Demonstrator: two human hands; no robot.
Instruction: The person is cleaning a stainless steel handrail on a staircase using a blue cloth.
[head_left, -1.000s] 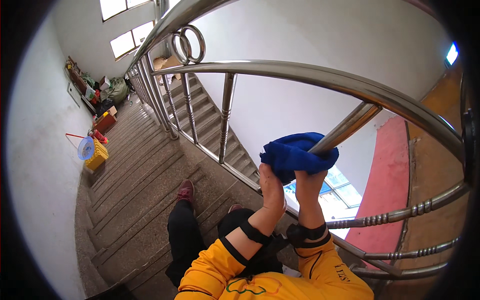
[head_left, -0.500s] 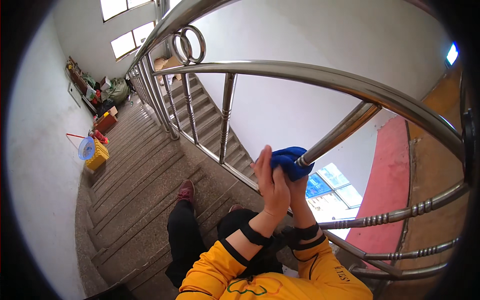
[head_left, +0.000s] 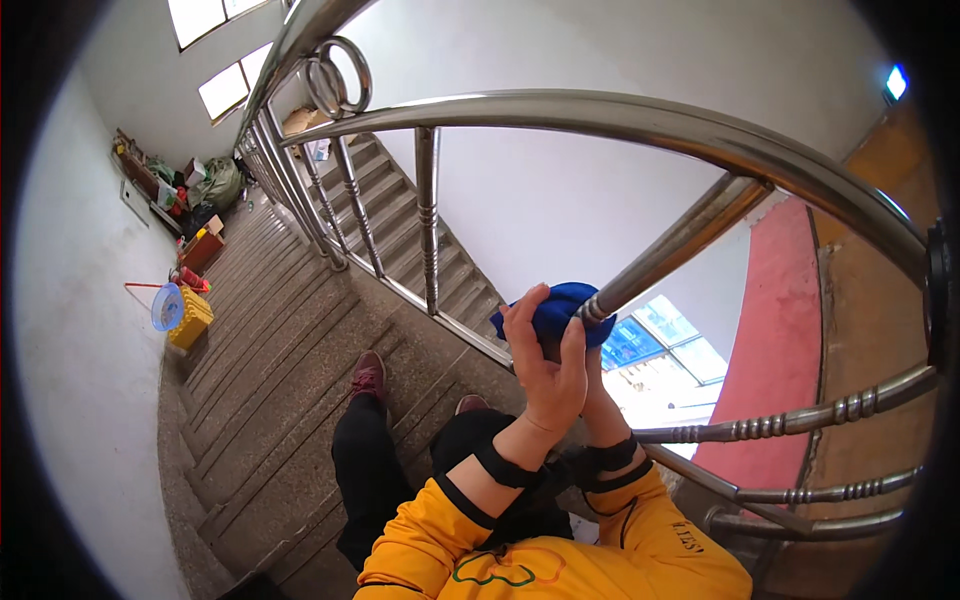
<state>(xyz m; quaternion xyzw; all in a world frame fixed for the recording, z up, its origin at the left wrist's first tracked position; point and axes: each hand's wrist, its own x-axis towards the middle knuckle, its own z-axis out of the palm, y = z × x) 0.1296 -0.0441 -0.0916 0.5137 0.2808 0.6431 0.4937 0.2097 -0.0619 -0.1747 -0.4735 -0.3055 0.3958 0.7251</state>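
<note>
A blue cloth [head_left: 566, 306] is bunched around the lower visible part of a steel baluster [head_left: 665, 245] of the stair railing. My left hand [head_left: 545, 378] is against the cloth's near left side, its fingers curving over it and its thumb raised beside the baluster. Behind it, my right hand [head_left: 594, 378] reaches up under the cloth; its fingers are hidden by the cloth and my left hand. Each wrist wears a black strap below a yellow sleeve.
The steel handrail [head_left: 560, 108] curves across above my hands. Stone steps [head_left: 265, 370] descend on the left, past a yellow basket [head_left: 190, 318] and a blue plastic basin [head_left: 167, 307]. Bags and boxes are piled [head_left: 215, 185] at the far landing. My shoe [head_left: 368, 375] rests on a step.
My left hand's fingers, straighter and closer together before, now spread and curl round the cloth. The cloth and both hands have shifted slightly left and up in the view, and the view itself has shifted.
</note>
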